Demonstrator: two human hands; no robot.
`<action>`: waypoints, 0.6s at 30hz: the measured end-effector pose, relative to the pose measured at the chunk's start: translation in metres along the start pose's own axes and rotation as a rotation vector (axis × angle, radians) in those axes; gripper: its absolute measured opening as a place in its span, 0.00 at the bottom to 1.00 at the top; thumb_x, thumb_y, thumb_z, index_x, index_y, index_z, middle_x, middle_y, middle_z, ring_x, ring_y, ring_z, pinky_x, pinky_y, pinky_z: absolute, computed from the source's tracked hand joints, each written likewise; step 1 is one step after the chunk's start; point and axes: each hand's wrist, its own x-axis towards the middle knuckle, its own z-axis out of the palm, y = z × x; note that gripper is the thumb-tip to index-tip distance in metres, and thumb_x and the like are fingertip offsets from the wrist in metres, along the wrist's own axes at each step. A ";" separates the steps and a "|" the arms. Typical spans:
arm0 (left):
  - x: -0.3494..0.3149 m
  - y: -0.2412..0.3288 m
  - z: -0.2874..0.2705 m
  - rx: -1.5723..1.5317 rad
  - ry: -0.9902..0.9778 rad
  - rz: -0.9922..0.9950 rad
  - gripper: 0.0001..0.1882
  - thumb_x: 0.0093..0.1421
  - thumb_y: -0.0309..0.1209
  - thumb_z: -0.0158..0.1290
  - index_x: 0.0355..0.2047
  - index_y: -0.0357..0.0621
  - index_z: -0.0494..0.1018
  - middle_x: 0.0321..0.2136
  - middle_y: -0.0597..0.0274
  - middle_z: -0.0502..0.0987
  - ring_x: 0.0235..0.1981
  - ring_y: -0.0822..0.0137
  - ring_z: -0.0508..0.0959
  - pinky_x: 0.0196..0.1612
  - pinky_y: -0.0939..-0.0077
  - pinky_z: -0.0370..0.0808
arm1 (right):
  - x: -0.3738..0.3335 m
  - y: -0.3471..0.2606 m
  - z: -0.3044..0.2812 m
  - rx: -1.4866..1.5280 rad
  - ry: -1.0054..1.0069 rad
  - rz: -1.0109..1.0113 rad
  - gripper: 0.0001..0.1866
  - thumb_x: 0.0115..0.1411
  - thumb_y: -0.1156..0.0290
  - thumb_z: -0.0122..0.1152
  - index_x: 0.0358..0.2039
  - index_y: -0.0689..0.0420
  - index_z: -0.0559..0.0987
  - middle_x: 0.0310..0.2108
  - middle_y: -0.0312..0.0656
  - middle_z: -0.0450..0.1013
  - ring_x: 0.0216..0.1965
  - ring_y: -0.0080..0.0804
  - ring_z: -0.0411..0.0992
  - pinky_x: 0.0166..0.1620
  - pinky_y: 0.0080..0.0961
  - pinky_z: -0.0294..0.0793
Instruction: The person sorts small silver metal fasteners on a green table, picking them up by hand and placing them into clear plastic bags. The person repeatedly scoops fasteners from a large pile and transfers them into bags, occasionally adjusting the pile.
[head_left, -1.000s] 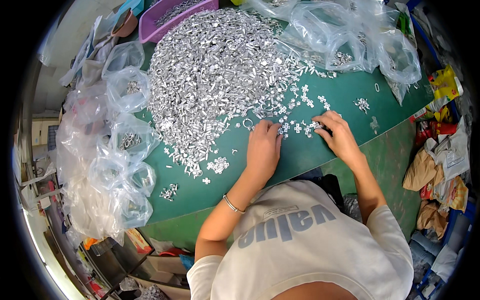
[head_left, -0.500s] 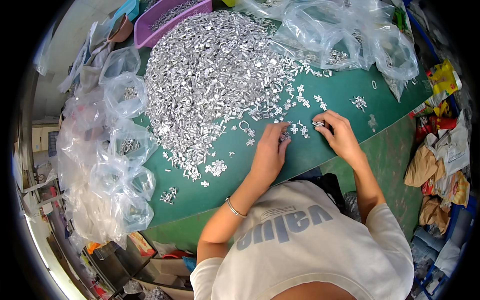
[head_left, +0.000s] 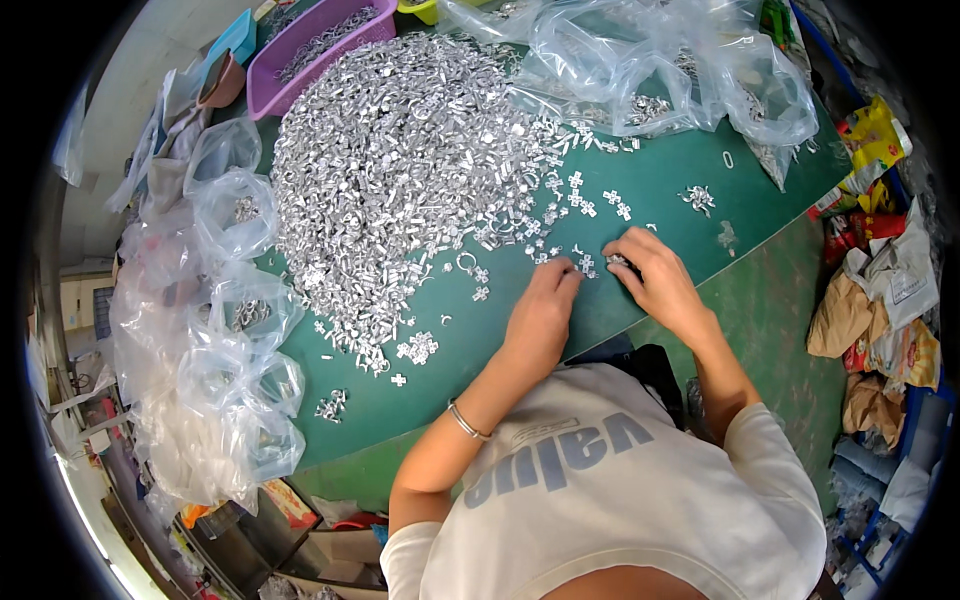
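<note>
Many small silver metal pieces form a large heap (head_left: 400, 170) on the green table (head_left: 660, 165). My left hand (head_left: 543, 312) is at the near edge of the table, fingers bent and together. Its fingertips reach down beside a few silver cross-shaped pieces (head_left: 586, 266); whatever they pinch is hidden. Just to the right, my right hand (head_left: 660, 282) pinches small silver metal pieces (head_left: 618, 261) between thumb and fingers. More loose crosses (head_left: 617, 206) lie beyond both hands. A silver ring (head_left: 466, 262) and other crosses sit left of my left hand.
A small pile of crosses (head_left: 418, 348) and a cluster of curved pieces (head_left: 331, 405) lie at the left. Another cluster (head_left: 697, 199) is at the right. Clear plastic bags (head_left: 245, 215) line the left side, more bags (head_left: 640, 70) the far side, near a purple basket (head_left: 262, 85).
My left hand has moved slightly right over the table, closer to the crosses by my right hand, and its thumb has drawn in. My right hand stays nearly in place. The whole view has shifted a little.
</note>
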 end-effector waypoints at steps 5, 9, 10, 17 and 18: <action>-0.012 0.005 0.003 -0.040 -0.053 0.011 0.17 0.53 0.16 0.53 0.45 0.35 0.71 0.44 0.51 0.69 0.43 0.50 0.73 0.44 0.63 0.73 | 0.008 0.010 -0.017 0.048 -0.039 0.026 0.12 0.54 0.77 0.61 0.41 0.59 0.76 0.40 0.47 0.70 0.43 0.47 0.69 0.45 0.35 0.70; -0.009 0.010 0.002 -0.188 -0.076 -0.075 0.20 0.52 0.16 0.55 0.48 0.37 0.70 0.45 0.52 0.69 0.42 0.50 0.73 0.45 0.64 0.73 | 0.030 0.015 -0.011 -0.218 0.153 -0.122 0.20 0.58 0.76 0.57 0.52 0.62 0.72 0.55 0.47 0.68 0.57 0.46 0.64 0.58 0.39 0.62; -0.009 0.010 0.001 -0.194 -0.078 -0.080 0.21 0.52 0.17 0.55 0.48 0.38 0.70 0.45 0.52 0.69 0.42 0.50 0.73 0.45 0.64 0.72 | 0.027 0.018 -0.006 -0.277 0.121 -0.150 0.21 0.58 0.75 0.56 0.53 0.62 0.71 0.56 0.47 0.67 0.58 0.46 0.62 0.60 0.41 0.61; -0.007 0.005 0.003 -0.177 0.119 -0.040 0.20 0.52 0.19 0.56 0.47 0.39 0.72 0.47 0.54 0.70 0.44 0.52 0.72 0.46 0.61 0.69 | -0.020 -0.002 -0.003 -0.176 -0.151 -0.104 0.25 0.59 0.68 0.58 0.56 0.63 0.68 0.62 0.47 0.60 0.66 0.44 0.54 0.66 0.46 0.52; -0.001 0.003 0.003 -0.017 0.114 -0.004 0.19 0.52 0.20 0.56 0.46 0.40 0.73 0.46 0.54 0.70 0.45 0.54 0.72 0.46 0.62 0.68 | -0.017 -0.003 -0.005 -0.191 -0.109 -0.132 0.26 0.59 0.68 0.58 0.56 0.63 0.68 0.62 0.46 0.59 0.66 0.44 0.54 0.66 0.46 0.51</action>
